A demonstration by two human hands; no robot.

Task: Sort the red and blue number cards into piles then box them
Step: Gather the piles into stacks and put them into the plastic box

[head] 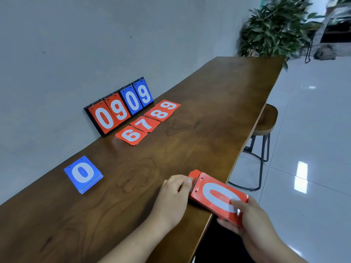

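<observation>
A thick stack of red number cards (214,194) with a white 0 on top lies at the table's near right edge. My right hand (252,219) grips its near end, thumb on top. My left hand (174,194) pinches the stack's far left corner. A stack of blue cards (82,173), also topped by a 0, sits apart to the left. Farther back, small red piles showing 6 (131,135), 7 (145,123), 8 (159,113) and 9 (168,105) lie in a row.
A flip scoreboard (118,109) with red 0, 9 and blue 0, 9 leans by the wall behind the row. The long wooden table (218,111) stretches away. A stool (264,128) stands under its right edge, with a potted plant (275,27) beyond.
</observation>
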